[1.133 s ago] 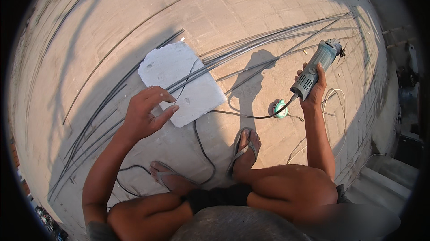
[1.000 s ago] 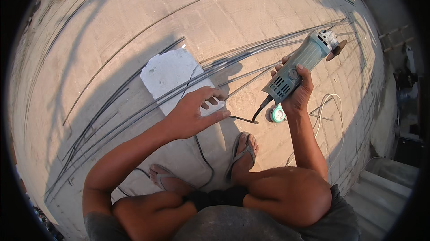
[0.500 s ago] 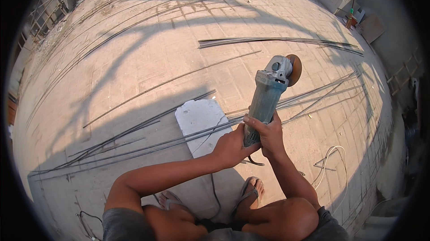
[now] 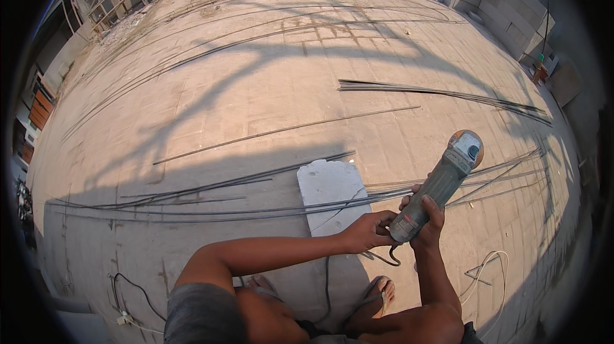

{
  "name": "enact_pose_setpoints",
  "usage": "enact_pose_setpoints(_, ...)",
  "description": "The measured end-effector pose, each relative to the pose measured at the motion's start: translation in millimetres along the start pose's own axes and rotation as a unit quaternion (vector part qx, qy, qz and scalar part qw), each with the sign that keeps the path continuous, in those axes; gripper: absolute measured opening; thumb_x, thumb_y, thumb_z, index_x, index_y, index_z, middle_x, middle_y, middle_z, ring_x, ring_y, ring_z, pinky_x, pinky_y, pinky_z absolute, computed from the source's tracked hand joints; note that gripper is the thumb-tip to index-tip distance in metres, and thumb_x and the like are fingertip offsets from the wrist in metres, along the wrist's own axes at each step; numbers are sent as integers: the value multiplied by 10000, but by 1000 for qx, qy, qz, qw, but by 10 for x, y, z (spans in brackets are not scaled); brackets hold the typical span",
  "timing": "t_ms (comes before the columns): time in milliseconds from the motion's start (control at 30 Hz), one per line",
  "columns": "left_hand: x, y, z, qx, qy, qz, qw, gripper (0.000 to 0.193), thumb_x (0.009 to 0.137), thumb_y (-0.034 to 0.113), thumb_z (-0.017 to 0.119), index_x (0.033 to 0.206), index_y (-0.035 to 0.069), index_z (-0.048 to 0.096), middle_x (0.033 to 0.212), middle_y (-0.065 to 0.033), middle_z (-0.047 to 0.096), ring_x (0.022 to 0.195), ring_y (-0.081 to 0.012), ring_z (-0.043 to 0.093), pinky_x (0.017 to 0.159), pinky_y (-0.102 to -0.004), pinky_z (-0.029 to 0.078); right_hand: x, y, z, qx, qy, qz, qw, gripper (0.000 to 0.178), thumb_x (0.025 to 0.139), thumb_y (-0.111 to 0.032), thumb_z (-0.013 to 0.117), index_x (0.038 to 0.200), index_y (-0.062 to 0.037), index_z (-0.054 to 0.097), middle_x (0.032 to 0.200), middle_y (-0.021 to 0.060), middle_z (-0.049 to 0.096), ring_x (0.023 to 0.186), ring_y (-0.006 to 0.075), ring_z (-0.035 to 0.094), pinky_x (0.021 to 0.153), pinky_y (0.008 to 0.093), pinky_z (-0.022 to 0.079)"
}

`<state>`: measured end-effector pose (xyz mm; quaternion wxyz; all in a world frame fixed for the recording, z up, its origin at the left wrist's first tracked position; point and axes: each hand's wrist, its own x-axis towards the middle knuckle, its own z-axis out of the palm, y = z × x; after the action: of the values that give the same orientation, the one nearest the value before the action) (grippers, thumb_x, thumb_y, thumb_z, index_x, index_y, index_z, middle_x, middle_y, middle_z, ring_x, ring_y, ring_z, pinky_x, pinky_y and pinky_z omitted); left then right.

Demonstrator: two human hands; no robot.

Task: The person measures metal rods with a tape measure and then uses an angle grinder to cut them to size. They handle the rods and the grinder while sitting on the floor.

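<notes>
A green angle grinder [image 4: 430, 198] is held up in front of me, tilted, its grey head and brown disc [image 4: 474, 142] pointing away to the upper right. My right hand [image 4: 427, 224] wraps round its body, thumb on top and fingertips showing at the left side. At the rear end, the fingers of my left hand [image 4: 366, 234] are closed against the casing near the cord [image 4: 394, 256]. Beyond my hands, a cracked pale slab [image 4: 323, 181] lies on the ground, with several long steel bars [image 4: 256, 211] running across it.
More bars lie about, including a bundle [image 4: 435, 90] at the right and a single bar [image 4: 288, 134] further left. A white cable [image 4: 499, 273] loops at lower right. An extension socket [image 4: 126, 320] sits lower left. Grey blocks [image 4: 505, 11] are stacked far right. My feet [image 4: 380, 289] are close below.
The grinder has shifted right relative to the slab and rolled over, so its disc now faces away behind the head. My left hand's hold has moved to its rear end. The view has shifted too.
</notes>
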<state>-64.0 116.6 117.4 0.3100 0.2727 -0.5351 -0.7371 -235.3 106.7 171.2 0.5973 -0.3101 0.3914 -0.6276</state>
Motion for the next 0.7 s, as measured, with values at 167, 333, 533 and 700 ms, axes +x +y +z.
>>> enact_pose_setpoints(167,-33,47,-99,76,16,3,997,398,947,125,756,1278,-34,604,1118,-147,747,1036,-176,720,949,-344,571,-32,-152,160,32,-9,69,997,741,799,-113,700,1460,3,384,1247,185,588,1009,292,693,799,444,647)
enact_pose_setpoints(333,-59,-85,-69,2,-9,-16,1000,360,924,87,734,1239,-47,623,1087,-152,754,973,-180,734,904,-329,585,10,16,11,-38,-3,54,998,696,840,-161,703,1446,3,402,1114,143,609,868,248,702,690,399,652)
enact_pose_setpoints(533,-53,3,-159,32,-80,-33,996,367,991,173,658,1267,-66,621,1087,-162,751,929,-200,767,799,-327,630,34,40,-51,-17,-2,84,996,639,848,-168,698,1404,6,435,1100,134,606,822,233,693,617,371,622)
enact_pose_setpoints(700,-55,48,-134,32,-72,-143,987,511,984,293,667,1344,-65,609,1145,-172,725,914,-236,771,756,-336,648,-14,26,-80,-148,38,37,988,446,817,-172,707,1183,26,547,847,143,643,676,225,662,578,332,554)
